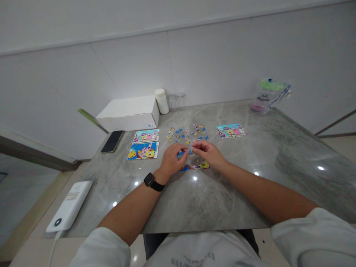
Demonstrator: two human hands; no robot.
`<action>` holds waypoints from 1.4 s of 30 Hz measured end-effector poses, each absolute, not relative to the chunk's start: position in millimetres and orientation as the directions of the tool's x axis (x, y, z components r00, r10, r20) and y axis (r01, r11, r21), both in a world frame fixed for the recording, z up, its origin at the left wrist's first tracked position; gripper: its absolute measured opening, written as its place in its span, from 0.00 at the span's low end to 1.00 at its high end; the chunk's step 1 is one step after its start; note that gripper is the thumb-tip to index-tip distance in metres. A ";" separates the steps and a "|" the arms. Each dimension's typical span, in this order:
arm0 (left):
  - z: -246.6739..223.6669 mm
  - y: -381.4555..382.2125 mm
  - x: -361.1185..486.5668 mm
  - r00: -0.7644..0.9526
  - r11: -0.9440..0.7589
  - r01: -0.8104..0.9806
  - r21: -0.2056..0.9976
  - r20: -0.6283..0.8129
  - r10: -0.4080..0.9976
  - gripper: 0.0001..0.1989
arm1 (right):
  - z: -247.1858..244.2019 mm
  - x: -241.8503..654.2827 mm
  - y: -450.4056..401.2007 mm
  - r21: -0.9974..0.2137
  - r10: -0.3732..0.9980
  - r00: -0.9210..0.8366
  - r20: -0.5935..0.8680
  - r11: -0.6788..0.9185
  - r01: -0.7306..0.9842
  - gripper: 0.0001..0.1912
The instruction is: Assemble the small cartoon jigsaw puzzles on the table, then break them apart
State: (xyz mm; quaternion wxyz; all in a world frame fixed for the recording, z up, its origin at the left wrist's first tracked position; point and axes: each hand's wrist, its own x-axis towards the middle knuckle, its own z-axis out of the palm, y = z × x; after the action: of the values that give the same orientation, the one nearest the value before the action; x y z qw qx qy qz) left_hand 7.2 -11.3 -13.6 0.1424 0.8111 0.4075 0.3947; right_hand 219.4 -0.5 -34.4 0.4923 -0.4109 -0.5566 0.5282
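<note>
My left hand (174, 158), with a black watch on its wrist, is curled with thumb and forefinger close together; what is between their tips is hidden. Blue puzzle pieces show beside these fingers. My right hand (209, 152) faces it, pinching a small jigsaw puzzle piece (191, 152). Beneath and between both hands lies a joined strip of jigsaw puzzle (194, 166), blue, red and yellow, partly covered by the fingers. Just beyond the hands, several loose jigsaw pieces (187, 135) are scattered, mostly blue, yellow and pink.
Two cartoon picture cards (142, 151) lie left, another picture card (232, 131) right. A phone (112, 141), white box (129, 113), white bottle (161, 101) and clear glasses (180, 101) stand or lie farther back. A plastic bag (269, 95) sits back right; a corded white device (70, 205) front left.
</note>
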 end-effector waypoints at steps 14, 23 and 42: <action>-17.8 -9.8 11.2 0.407 -0.527 0.414 0.743 0.366 0.837 0.10 | -30.6 219.9 -11.6 -0.959 0.945 -0.259 0.198 0.242 0.150 0.18; -17.5 -8.1 14.5 0.231 -0.379 0.392 0.838 0.309 0.923 0.13 | -34.2 218.8 -9.7 -0.949 0.942 -0.225 0.250 0.284 0.136 0.16; -14.3 -10.7 9.8 0.423 -0.669 0.498 0.552 0.519 0.743 0.10 | -36.3 224.8 -1.6 -0.965 0.957 -0.164 0.238 0.253 0.074 0.14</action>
State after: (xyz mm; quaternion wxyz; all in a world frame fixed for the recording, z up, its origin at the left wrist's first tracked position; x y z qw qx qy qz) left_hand 9.8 -10.7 -14.3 0.1591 0.8284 0.3744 0.3850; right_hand 224.8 -1.6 -36.3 0.4941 -0.4169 -0.6184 0.4468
